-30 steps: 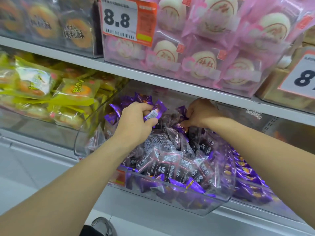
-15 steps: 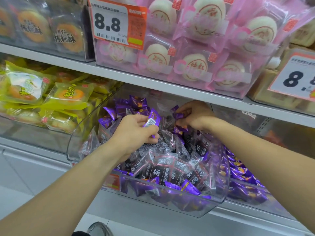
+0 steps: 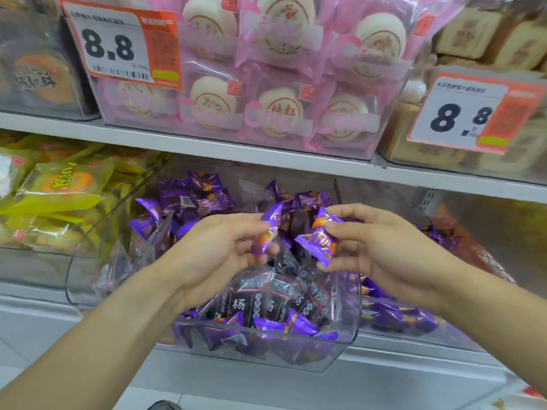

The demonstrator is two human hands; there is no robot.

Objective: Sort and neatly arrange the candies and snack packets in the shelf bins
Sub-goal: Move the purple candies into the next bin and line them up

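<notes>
A clear plastic bin [image 3: 343,347] on the lower shelf holds purple candy packets and dark clear-wrapped packets [image 3: 260,300]. Above its middle, my left hand [image 3: 216,255] pinches one purple candy packet [image 3: 268,232] between thumb and fingers. Close beside it, my right hand [image 3: 381,253] grips a second purple candy packet [image 3: 318,242]. Both hands are raised over the pile, and the two packets are nearly touching each other.
Yellow snack packets [image 3: 59,190] fill the bin to the left. More purple candies [image 3: 396,318] lie in the bin to the right. The upper shelf [image 3: 207,146] carries pink pastry packs [image 3: 281,110], price tags [image 3: 118,45] and boxed cakes [image 3: 479,34].
Both hands have lifted out of the pile and drawn toward me, each with a purple packet. The view has tilted up and come closer to the shelf.
</notes>
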